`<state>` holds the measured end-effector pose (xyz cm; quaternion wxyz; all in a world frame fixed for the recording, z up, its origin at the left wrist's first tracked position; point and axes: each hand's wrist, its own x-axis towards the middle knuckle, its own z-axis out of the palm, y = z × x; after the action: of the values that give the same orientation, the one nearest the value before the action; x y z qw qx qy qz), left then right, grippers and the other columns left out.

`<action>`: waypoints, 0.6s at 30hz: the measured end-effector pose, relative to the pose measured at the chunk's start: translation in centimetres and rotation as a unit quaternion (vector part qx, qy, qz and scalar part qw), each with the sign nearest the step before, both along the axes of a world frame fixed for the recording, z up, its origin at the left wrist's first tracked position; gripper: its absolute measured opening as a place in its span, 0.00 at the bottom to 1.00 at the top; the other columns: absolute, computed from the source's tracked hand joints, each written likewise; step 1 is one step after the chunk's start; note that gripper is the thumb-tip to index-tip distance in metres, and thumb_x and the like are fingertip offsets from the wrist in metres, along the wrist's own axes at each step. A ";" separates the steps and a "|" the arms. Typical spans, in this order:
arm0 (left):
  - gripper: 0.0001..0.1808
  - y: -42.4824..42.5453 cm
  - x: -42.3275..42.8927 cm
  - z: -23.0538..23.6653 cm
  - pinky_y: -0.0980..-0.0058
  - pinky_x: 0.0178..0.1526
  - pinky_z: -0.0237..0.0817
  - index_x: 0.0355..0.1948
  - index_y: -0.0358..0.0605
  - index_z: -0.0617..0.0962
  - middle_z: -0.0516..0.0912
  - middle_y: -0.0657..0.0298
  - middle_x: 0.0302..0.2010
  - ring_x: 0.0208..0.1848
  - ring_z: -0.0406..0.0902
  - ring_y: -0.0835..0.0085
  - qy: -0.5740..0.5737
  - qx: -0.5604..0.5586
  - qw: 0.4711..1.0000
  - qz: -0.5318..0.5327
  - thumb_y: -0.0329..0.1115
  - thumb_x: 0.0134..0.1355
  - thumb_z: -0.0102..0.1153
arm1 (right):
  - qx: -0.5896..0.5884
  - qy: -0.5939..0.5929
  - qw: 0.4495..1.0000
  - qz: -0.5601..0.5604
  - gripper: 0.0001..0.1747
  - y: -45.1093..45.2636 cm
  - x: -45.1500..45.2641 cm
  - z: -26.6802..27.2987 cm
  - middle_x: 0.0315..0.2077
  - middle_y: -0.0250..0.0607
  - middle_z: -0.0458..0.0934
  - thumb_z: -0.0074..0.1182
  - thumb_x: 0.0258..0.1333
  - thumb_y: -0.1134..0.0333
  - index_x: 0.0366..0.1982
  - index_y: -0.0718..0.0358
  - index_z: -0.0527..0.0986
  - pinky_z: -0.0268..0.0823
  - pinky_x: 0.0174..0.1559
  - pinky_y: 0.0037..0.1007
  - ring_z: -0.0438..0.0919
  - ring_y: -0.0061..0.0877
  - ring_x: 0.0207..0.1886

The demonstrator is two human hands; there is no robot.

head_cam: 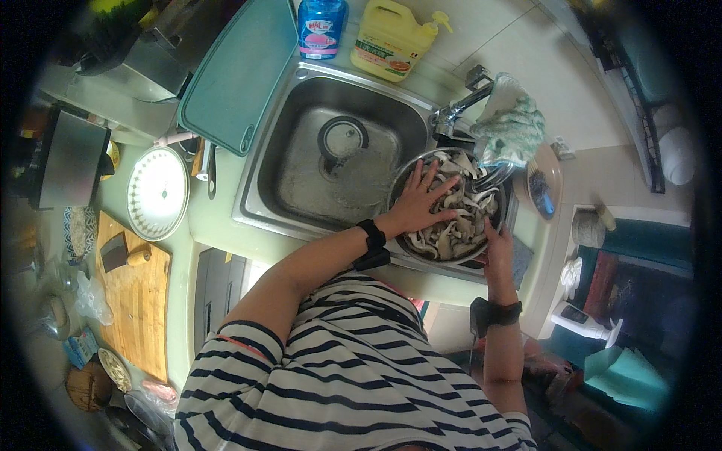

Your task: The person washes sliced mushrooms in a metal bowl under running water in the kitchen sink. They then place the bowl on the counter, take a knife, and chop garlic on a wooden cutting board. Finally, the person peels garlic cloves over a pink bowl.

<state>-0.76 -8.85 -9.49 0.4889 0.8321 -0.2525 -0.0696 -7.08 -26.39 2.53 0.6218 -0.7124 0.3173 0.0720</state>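
A round metal bowl (448, 262) full of sliced, grey-white mushrooms (474, 225) sits at the right side of the stainless steel sink (282, 152), its left edge reaching over the basin. My left hand (417, 197) lies spread on top of the mushrooms, fingers apart, palm near the bowl's left rim. On the right, my right hand (498, 245) grips the bowl's near right rim, with the fingers partly hidden beneath it. Water spreads over the basin floor beside the bowl, near the round drain strainer (343, 138). Whether the bowl is tilted is hard to tell.
The chrome faucet (457, 110), with a green-white cloth (510, 124) over it, stands close behind the bowl. A green cutting board (242, 79), blue bottle (321, 31) and yellow jug (392, 42) border the sink. A cleaver (115, 253) lies on a wooden board (135, 304) at left.
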 end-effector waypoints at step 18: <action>0.42 -0.7 -0.4 -0.1 0.41 0.69 0.32 0.71 0.73 0.55 0.36 0.43 0.73 0.72 0.26 0.36 0.009 -0.042 0.998 0.041 0.67 0.58 0.50 | -0.026 0.031 0.998 0.044 0.30 -0.8 1.6 1.1 0.44 0.47 0.77 0.57 0.58 0.58 0.59 0.62 0.65 0.79 0.29 0.39 0.81 0.37 0.39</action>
<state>-1.18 -9.52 -9.60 0.5280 0.8198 -0.2167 -0.0461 -5.44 -27.23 3.63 0.5892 -0.7391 0.3063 0.1128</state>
